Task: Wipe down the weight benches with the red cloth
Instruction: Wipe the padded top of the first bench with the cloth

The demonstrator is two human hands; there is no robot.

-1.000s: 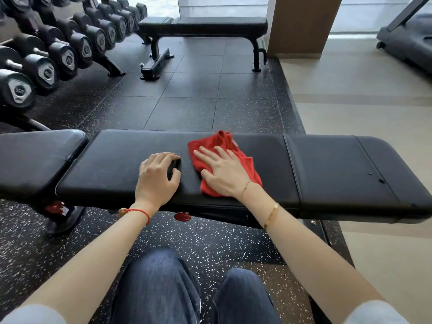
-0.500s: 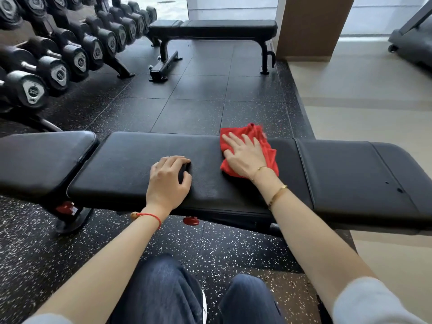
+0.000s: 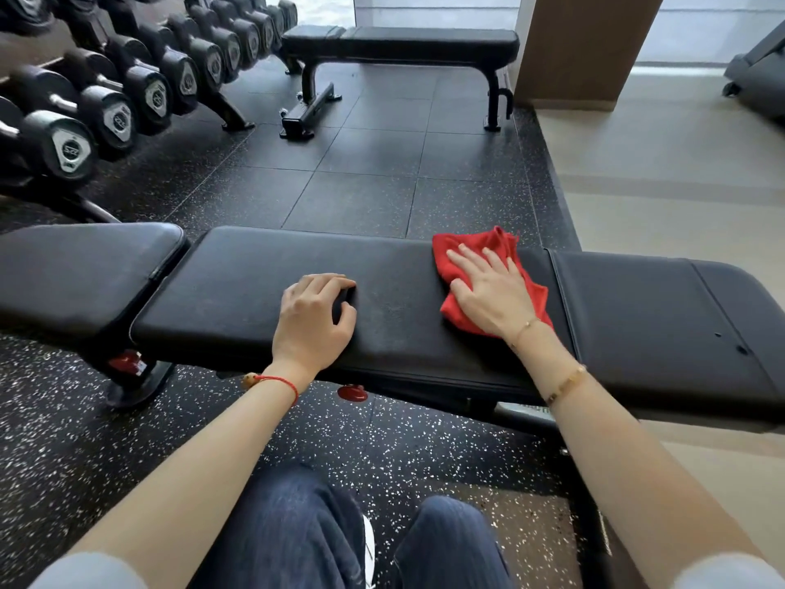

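- Head view: a black bench (image 3: 255, 299) lies across the picture, flat, with three pads.
- The red cloth (image 3: 475, 257) lies on the middle pad, close to its right end and near the far edge, just beside the seam to the right pad.
- The right hand (image 3: 492, 291) lies flat on the cloth, fingers straight and a little spread, and presses it on the pad; it does not curl round it.
- The left hand (image 3: 314, 316) rests on the middle pad, well apart from the cloth. Its fingers are bent, the tips touch the pad, and it holds nothing.
- A red string bracelet (image 3: 276, 381) is on the left wrist, a gold bracelet (image 3: 567, 383) on the right forearm.
- A second bench (image 3: 424, 42) stands far behind on the dark floor tiles.
- Dumbbells (image 3: 119, 108) sit in a row on a rack at the left.
- Knees in dark jeans (image 3: 297, 533) show at the bottom.
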